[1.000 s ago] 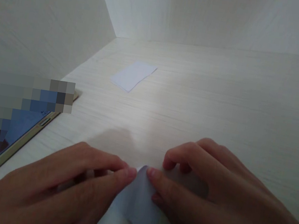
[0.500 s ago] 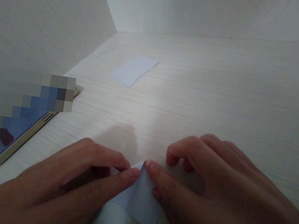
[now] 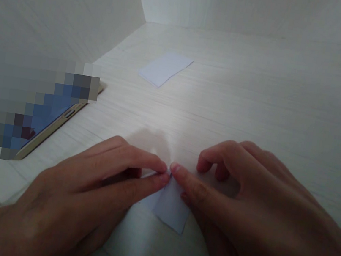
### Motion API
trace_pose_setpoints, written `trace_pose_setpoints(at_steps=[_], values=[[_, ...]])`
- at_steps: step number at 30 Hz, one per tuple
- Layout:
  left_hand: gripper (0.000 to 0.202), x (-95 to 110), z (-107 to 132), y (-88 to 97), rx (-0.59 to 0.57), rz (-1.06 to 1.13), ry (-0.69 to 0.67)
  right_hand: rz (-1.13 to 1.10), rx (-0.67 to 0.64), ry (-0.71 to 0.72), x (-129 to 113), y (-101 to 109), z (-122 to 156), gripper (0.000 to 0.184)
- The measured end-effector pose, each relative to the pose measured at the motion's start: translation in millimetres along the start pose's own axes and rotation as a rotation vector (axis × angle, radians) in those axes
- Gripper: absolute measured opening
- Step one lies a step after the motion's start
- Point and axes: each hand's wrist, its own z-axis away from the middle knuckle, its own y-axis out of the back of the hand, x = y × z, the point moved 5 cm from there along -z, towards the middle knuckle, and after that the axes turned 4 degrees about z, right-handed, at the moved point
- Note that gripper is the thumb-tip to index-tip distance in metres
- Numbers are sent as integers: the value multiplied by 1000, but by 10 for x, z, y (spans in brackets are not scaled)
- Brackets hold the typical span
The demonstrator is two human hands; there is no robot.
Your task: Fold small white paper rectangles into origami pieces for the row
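Observation:
A small piece of white paper (image 3: pixel 173 209), creased with a raised fold, is between my hands near the front of the table. My left hand (image 3: pixel 107 183) is closed, its thumb and index fingertip pinching the top of the fold. The thumb tip of my right hand (image 3: pixel 231 192) presses on the same top point, almost touching the left fingertips. Another right fingertip shows under that thumb, at the paper's right edge. The right index finger is bent and held off the paper. My left hand hides part of the paper's left side.
Farther back on the pale wood-grain table (image 3: pixel 257 106) lies a stack of white paper pieces (image 3: pixel 166 69). A phone in a yellowish case (image 3: pixel 52 127) leans at the left, its screen partly blurred out. Pale panels (image 3: pixel 239 10) rise behind and at the left.
The view has shifted, so everything sits somewhat higher and farther right. My left index fingertip has come down against the thumb at the fold's top, close to the right thumb.

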Motion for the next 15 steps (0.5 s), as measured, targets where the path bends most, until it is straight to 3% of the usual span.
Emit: trace_pose_setpoints(at_steps=[6, 15], values=[[57, 27, -23, -7, -53, -21, -118, 25, -12, -4, -20, 21, -17, 15], [50, 59, 4, -53, -71, -128, -246, 58, -65, -5, -4, 2, -21, 17]])
